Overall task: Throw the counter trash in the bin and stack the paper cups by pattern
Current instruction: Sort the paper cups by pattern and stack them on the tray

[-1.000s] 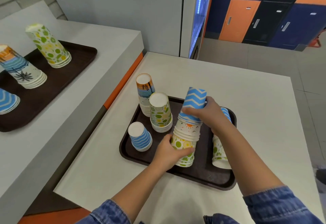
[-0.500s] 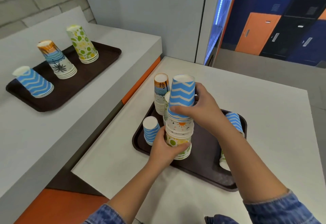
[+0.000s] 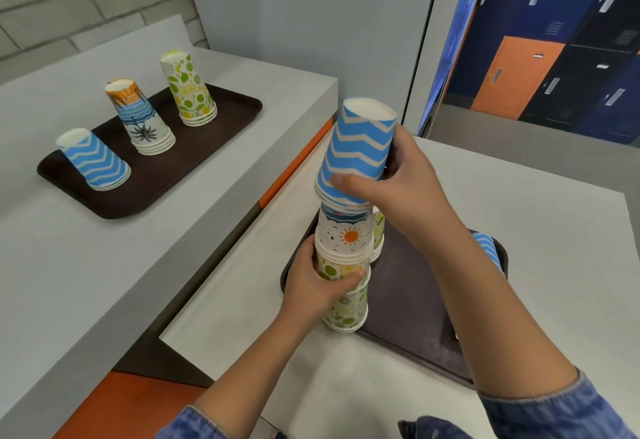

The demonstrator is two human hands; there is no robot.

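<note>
Separation is under way at the mixed stack on the near tray. Half a second ago the blue zigzag cups sat lower over the sun-print cups. Now they ride higher and a wider band of sun print shows below their rim. I judge this group nearly free, though I cannot tell whether the rims have fully parted. Once free, it can go to its own pattern.

My left hand wraps the green citrus cups low on the stack, thumb across the front, and braces the stack on the tray. My right hand is clamped on the blue zigzag cups near their lower rim, with the thumb in front and the fingers behind. The wrist is raised and the forearm crosses above the tray. All the cups are upside down, and the lifted group tilts slightly.

Beyond, on the far bench, a second tray carries three sorted stacks: blue zigzag, sunset palm and citrus. I judge the zigzag stack there to be the destination. No trash or bin is in view.
</note>
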